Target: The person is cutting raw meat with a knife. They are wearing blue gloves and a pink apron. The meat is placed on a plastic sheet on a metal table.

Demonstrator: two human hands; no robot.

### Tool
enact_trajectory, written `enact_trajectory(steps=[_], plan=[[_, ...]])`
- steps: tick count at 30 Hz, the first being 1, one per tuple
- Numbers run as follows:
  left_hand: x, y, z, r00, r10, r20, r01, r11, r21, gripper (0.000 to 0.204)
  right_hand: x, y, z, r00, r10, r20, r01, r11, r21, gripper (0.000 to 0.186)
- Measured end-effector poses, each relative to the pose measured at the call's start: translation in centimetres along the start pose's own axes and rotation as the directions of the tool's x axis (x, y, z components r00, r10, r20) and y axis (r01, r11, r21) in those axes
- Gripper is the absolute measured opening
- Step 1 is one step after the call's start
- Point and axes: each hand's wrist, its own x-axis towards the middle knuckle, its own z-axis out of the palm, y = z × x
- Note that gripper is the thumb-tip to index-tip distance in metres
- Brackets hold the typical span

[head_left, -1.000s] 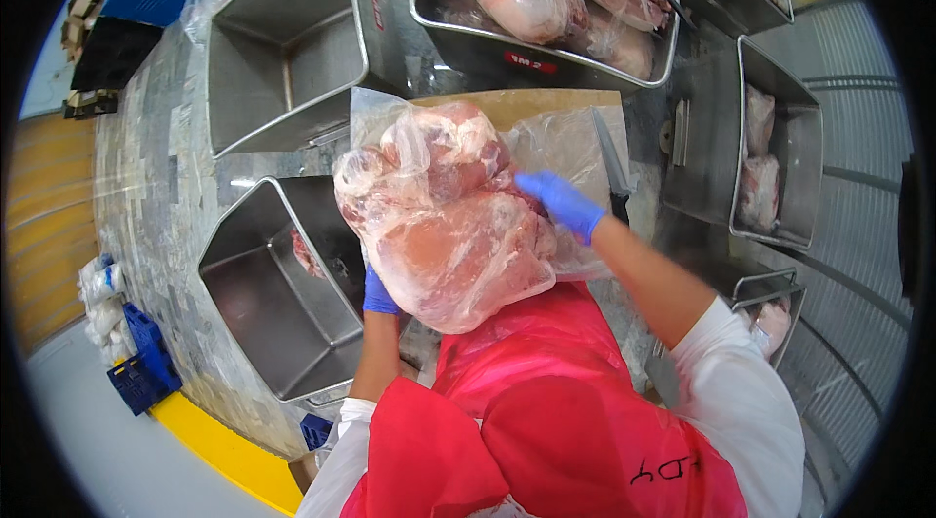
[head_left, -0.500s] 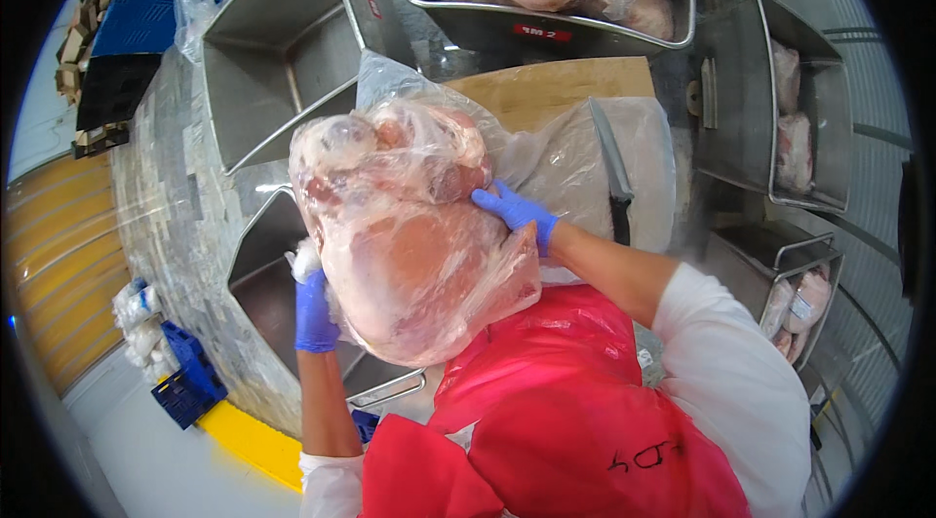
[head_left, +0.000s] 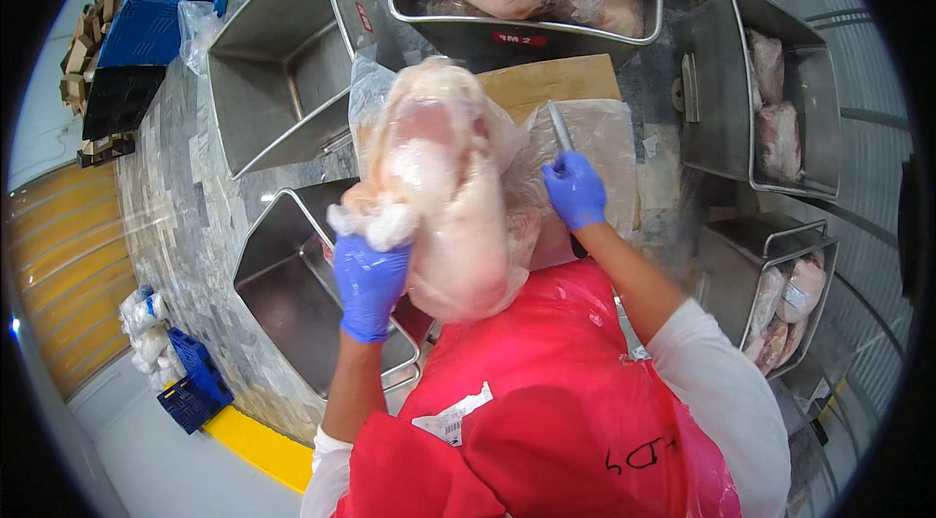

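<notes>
1. The grey, patchy floor (head_left: 185,196) carries metal tubs: far left (head_left: 253,79), near left (head_left: 292,323), far middle (head_left: 453,36), far right (head_left: 717,118) and near right (head_left: 731,269).
2. At the far left it also bears stacked pallets (head_left: 146,26).
3. Between the tubs lies cardboard (head_left: 561,81); its support is hidden.
4. A clear plastic sheet (head_left: 614,153) covers its near part.
5. On the sheet lies a knife (head_left: 560,125), partly hidden.

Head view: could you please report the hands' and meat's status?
Left hand at wrapped meat, gripping bunched plastic. Right hand at knife. Knife right of meat.
</notes>
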Motion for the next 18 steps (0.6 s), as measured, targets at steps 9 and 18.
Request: enact_trajectory(steps=[9, 18], plan=[[1.9, 12.0, 5.5, 0.986, 0.047, -0.16, -0.048, 0.999, -0.002, 0.045, -2.4, 11.0, -3.1, 0.981, 0.064, -0.183, -0.102, 0.974, -0.204, 0.041], [2.9, 17.1, 13.2, 0.997, -0.068, -0.029, 0.069, 0.997, 0.038, 0.055, 2.3, 14.1, -5.7, 0.99, 0.009, -0.139, 0.018, 0.981, 0.194, 0.049]])
